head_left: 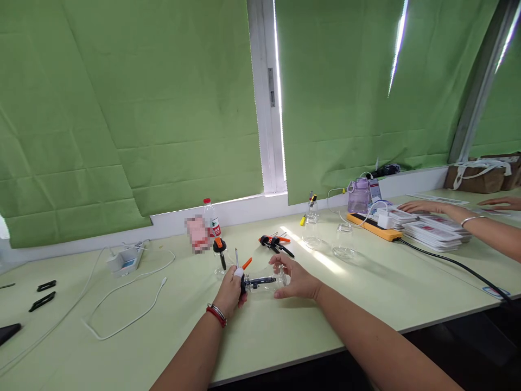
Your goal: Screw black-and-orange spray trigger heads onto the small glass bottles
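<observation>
The left hand [231, 287] covers most of the black collar [243, 284] of a glass vessel [267, 273]; the grip on the underside is hidden. The right hand [296, 279] is half open, its fingers and thumb curved around the base of the vessel, and hides part of the rim. The left hand is closed on the collar end. The vessel lies sideways between both hands, above the front part of the table [309, 336]. Its outline is hard to make out against the pale surface.

A pixelated pink patch [198, 233] cannot be identified. A dark object [8, 332] is cut off at the left edge.

The vessel is clear, with a black shaft [264, 281] inside. An orange lever [247, 263] and a thin metal rod [236, 257] project near the collar. A second vessel [217, 269] stands upright just beyond the left hand, with a black and orange top. Loose black-and-orange fittings [277, 243] lie farther back.

The tabletop is smooth, pale yellow-green, and crossed by a strip of sunlight. Creased green blinds [163, 108] cover the windows. At right, a co-worker's hand [423, 207] rests on stacked white cards [433, 236].
</observation>
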`<action>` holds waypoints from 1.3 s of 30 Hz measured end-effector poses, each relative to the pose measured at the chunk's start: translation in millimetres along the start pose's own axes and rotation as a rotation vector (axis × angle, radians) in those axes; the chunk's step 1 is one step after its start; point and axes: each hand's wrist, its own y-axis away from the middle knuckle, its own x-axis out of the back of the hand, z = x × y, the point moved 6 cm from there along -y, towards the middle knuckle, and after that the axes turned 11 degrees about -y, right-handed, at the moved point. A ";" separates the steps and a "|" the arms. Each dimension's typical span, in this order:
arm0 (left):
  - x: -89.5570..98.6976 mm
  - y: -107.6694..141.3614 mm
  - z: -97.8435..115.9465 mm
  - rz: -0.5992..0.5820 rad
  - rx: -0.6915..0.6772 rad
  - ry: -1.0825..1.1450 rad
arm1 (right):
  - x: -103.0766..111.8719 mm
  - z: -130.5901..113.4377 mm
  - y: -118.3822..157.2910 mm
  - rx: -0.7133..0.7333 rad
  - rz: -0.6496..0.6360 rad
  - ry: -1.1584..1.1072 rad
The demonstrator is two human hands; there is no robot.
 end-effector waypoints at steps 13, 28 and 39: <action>-3.4 0.5 1.7 0.003 -0.108 -0.081 | -9.8 24.2 -5.2 -0.266 0.100 -0.289; 9.5 -9.5 0.7 0.047 -0.163 -0.044 | -8.5 6.5 -1.7 -0.098 -0.034 -0.399; 14.0 -9.3 2.1 0.054 -0.202 -0.080 | -9.3 23.7 0.2 -0.335 0.040 -0.218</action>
